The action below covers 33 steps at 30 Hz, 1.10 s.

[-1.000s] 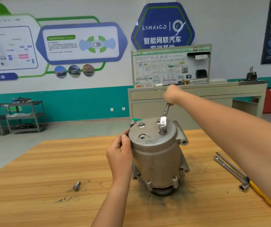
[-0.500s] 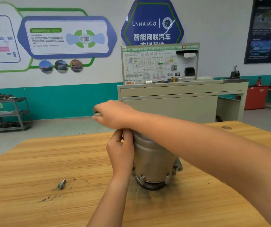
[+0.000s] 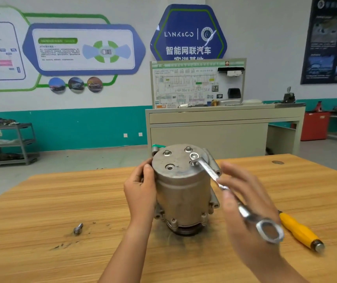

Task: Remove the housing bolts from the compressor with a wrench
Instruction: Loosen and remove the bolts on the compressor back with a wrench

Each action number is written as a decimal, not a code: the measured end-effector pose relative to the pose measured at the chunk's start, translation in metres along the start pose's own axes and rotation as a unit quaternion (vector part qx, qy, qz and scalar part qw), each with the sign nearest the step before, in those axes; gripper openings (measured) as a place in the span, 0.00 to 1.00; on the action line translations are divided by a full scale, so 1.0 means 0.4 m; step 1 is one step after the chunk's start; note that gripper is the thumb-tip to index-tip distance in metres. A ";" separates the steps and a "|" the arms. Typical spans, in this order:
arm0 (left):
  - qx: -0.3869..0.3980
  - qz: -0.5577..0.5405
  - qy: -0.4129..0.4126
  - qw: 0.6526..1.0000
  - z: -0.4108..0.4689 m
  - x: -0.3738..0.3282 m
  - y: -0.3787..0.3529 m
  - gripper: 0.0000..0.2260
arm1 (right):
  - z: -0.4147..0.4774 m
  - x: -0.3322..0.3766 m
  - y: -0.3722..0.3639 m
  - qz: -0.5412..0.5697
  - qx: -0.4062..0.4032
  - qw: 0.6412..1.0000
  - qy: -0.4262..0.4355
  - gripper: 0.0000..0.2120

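The table [image 3: 61, 201] carried the compressor [image 3: 181, 190] upright at its centre, placed as it had been half a second earlier. A shelf rack [image 3: 10, 144] on the floor at far 10 o'clock held indistinct clutter. The right hand [image 3: 245, 201], which had then covered the top face from 10 o'clock, was found at 4 o'clock of the housing, leaving that face exposed. Its fingers [image 3: 237, 174] appeared straight and spread, pressed against the tool's shaft rather than curled round it, though motion blur limited certainty. The left hand [image 3: 141, 190] gripped the housing's upper edge at 9 o'clock, unchanged. The wrench [image 3: 210, 171] sat with its ring end on a bolt at 2 o'clock of the top face, handle trailing to 4 o'clock. A yellow-handled tool [image 3: 298, 227] lay at 3 o'clock and a loose bolt [image 3: 77, 228] at 8 o'clock.
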<state>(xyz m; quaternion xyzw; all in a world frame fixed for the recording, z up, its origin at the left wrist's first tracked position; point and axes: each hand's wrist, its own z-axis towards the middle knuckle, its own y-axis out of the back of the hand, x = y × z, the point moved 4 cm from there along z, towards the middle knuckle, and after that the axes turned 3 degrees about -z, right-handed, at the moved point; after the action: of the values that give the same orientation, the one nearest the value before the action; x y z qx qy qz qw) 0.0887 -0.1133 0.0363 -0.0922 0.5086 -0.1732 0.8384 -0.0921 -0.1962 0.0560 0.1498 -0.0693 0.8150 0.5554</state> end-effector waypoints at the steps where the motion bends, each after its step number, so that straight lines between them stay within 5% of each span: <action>1: -0.002 0.003 0.010 1.000 -0.003 -0.005 -0.002 0.16 | 0.008 -0.018 0.024 0.007 -0.010 0.998 -0.066 0.08; 4: 0.003 0.032 0.048 0.998 -0.004 -0.020 -0.001 0.15 | 0.024 -0.073 0.058 0.064 0.014 0.959 -0.277 0.10; 8: 0.039 0.184 -0.175 0.966 -0.028 -0.116 -0.015 0.15 | 0.037 -0.112 0.059 0.242 -0.008 0.866 -0.438 0.09; 13: 0.243 0.341 -0.175 0.891 -0.051 -0.141 -0.114 0.23 | 0.086 -0.105 0.034 0.393 -0.044 0.788 -0.472 0.11; 21: 0.215 0.554 -0.231 0.770 0.017 -0.146 -0.176 0.17 | 0.125 -0.114 -0.009 0.427 -0.041 0.776 -0.464 0.10; 26: 0.188 0.454 -0.177 0.853 0.039 -0.108 -0.173 0.15 | 0.104 -0.152 -0.087 0.415 -0.090 0.758 -0.495 0.08; 29: 0.180 0.442 -0.177 0.861 0.040 -0.103 -0.172 0.14 | 0.086 -0.168 -0.123 0.453 -0.138 0.723 -0.504 0.08; 33: 0.198 0.429 -0.194 0.860 0.029 -0.105 -0.166 0.13 | 0.054 -0.174 -0.129 0.450 -0.143 0.729 -0.497 0.06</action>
<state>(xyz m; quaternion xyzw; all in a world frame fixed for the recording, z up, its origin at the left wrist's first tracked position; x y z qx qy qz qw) 0.0681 -0.1586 0.0980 0.2717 0.2801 0.1276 0.9118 -0.0172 -0.2447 0.0512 0.4031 -0.5104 0.7592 0.0253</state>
